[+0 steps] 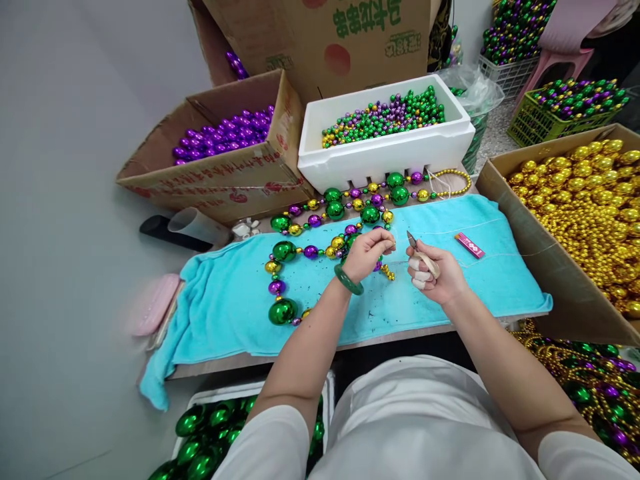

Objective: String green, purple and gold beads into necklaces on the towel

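Note:
My left hand (pixel 369 252), with a green bangle at the wrist, is closed in a pinch over the towel. Between its fingertips is the thin end of a bead string (pixel 284 251) of green, purple and gold balls, partly hidden behind the hand. Small gold beads (pixel 387 272) hang just below the fingers. Wrapped around a pair of small scissors (pixel 412 241), my right hand (pixel 434 272) is a short way to the right, the pointed blades upward. White tape covers some of its fingertips. The blades are apart from the left fingers.
A turquoise towel (pixel 225 300) covers the table; a pink packet (pixel 470 245) lies on it. Another bead strand (pixel 335 210) lies behind. A purple-bead carton (pixel 210 180), a white foam box (pixel 385 150) and a gold-bead carton (pixel 555 267) surround it. Green balls (pixel 200 447) sit below.

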Demonstrator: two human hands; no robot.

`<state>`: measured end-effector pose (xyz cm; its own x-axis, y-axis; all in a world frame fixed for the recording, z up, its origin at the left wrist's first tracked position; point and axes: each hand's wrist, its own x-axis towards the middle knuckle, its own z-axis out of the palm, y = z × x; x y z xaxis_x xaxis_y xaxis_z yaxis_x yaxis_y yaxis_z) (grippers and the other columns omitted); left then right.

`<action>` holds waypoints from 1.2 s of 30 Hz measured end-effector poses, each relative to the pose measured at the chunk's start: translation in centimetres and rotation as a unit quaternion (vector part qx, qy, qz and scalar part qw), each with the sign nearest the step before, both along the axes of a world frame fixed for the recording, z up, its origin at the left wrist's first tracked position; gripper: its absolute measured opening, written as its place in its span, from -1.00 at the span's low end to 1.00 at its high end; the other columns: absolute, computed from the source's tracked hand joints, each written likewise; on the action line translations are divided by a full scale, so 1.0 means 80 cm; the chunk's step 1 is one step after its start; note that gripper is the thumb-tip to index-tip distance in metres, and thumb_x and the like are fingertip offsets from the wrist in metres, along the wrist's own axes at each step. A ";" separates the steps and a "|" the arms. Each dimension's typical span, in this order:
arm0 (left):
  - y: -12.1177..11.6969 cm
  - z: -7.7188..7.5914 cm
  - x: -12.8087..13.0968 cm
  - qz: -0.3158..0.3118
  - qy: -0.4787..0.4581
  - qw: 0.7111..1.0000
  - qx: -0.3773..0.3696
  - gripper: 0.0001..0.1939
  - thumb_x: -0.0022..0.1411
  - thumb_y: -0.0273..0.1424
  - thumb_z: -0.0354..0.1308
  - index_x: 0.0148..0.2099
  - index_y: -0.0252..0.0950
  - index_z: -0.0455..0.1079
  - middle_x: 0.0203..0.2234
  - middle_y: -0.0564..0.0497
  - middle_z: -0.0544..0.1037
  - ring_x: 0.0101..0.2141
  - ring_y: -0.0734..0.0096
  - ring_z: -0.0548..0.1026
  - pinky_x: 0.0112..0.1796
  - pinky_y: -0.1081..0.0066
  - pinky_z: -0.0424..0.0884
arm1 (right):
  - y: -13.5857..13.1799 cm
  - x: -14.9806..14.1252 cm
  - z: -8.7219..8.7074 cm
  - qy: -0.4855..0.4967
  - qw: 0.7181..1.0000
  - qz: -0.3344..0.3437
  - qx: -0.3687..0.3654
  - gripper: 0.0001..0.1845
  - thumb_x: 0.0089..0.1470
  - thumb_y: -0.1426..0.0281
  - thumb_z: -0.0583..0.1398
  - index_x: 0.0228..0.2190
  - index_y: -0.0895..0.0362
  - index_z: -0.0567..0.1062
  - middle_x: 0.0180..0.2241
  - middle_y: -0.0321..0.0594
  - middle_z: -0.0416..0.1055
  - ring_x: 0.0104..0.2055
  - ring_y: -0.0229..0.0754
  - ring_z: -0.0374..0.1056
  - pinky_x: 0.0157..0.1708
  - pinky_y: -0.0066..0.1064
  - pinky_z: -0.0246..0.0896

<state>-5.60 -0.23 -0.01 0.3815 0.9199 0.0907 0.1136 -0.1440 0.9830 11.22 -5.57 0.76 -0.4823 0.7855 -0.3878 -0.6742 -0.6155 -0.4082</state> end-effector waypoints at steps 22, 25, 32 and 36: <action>-0.006 0.019 -0.021 0.107 -0.138 0.974 -0.145 -0.82 0.00 -0.33 0.29 -0.38 -0.33 0.41 -0.37 0.01 0.52 -0.26 0.40 0.48 -0.27 0.33 0.50 | -0.037 0.068 -0.047 -0.791 0.494 -0.107 0.345 -0.70 0.14 0.41 0.05 -0.20 0.17 0.55 -0.09 0.05 0.42 0.00 0.06 0.27 0.02 -0.06 0.14; -0.010 0.032 -0.018 0.084 -0.146 0.977 -0.129 -0.83 0.02 -0.34 0.29 -0.37 -0.32 0.42 -0.36 0.01 0.51 -0.25 0.39 0.49 -0.28 0.33 0.51 | -0.002 0.021 -0.038 -0.625 0.653 -0.102 0.416 -0.67 0.08 0.45 0.06 -0.18 0.09 0.55 -0.10 -0.11 0.46 -0.13 -0.10 0.36 -0.07 -0.22 0.24; -0.016 0.050 -0.025 0.081 -0.162 0.979 -0.094 -0.84 0.02 -0.34 0.31 -0.40 -0.31 0.44 -0.33 0.01 0.48 -0.23 0.35 0.50 -0.28 0.35 0.50 | 0.078 -0.046 -0.051 -0.406 0.834 0.050 0.370 -0.75 -0.15 0.35 0.24 -0.36 0.18 0.61 -0.50 -0.26 0.46 -0.50 -0.28 0.28 -0.46 -0.40 0.22; -0.019 0.050 -0.039 0.104 -0.162 0.978 -0.077 -0.85 0.02 -0.34 0.32 -0.40 -0.29 0.44 -0.32 0.01 0.49 -0.17 0.31 0.49 -0.14 0.25 0.46 | 0.087 0.008 -0.053 -0.558 0.770 -0.039 0.306 -0.84 -0.12 0.39 0.23 -0.44 0.17 0.61 -0.51 -0.21 0.48 -0.44 -0.19 0.36 -0.35 -0.30 0.28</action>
